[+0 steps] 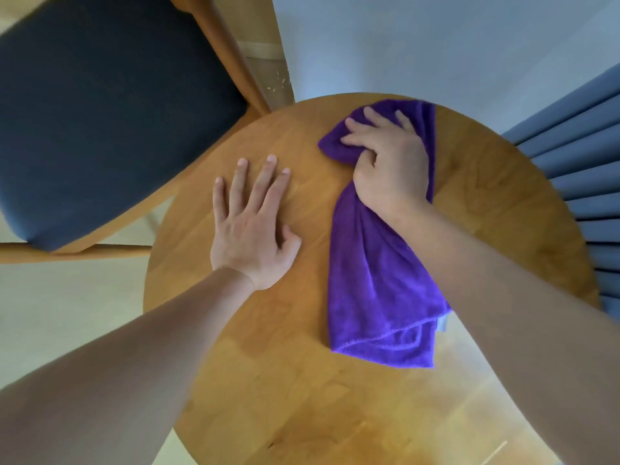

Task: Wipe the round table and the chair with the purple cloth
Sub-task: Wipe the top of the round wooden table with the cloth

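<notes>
Two bare forearms reach in from the bottom corners, with no sleeve visible on either. The left hand (250, 226) and right hand (391, 159) carry no rings, watch or gloves. The fingernails are short and unpainted.

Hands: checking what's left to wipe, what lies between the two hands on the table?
In the head view, only bare wooden table lies between the left hand and the right hand gripping the purple cloth.
</notes>
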